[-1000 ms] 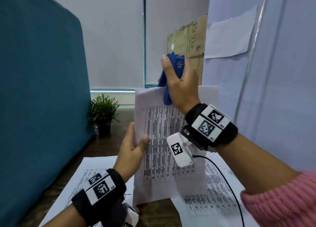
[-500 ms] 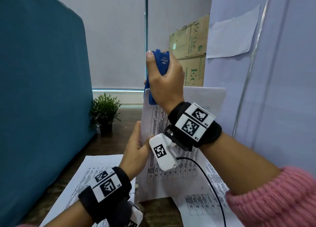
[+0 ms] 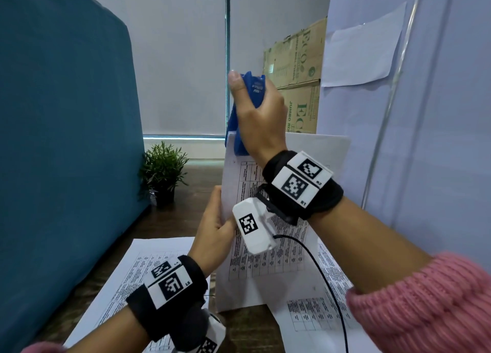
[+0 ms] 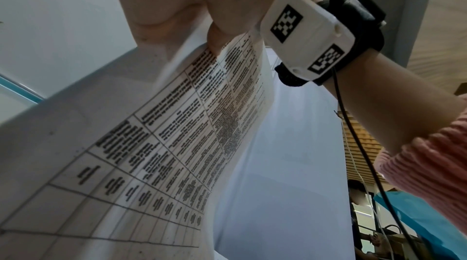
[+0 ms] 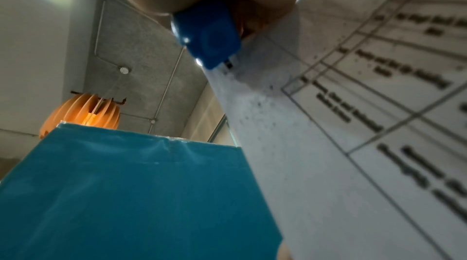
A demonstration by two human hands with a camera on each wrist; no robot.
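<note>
Blue plastic marks the stapler, which the right hand clenches from above, its thumb lying along the near left side and its fingers wrapped round the far side. The stapler points downward, and its lower end sits over the top left corner of the printed sheets. In the right wrist view that blue end touches the paper's corner, though how far the stapler is squeezed together cannot be told. The printed sheets stand nearly upright above the wooden table, face toward the person, covered in a ruled grid of small text. The left hand grasps their left edge about halfway down, the thumb pressed on the printed front and the fingers behind the paper. Loose pages with similar grids lie flat on the table beneath both forearms. A small potted plant stands farther back, just beside a teal partition on the left. Cardboard boxes are stacked behind the raised hand, and a pink sleeve covers the right forearm.
</note>
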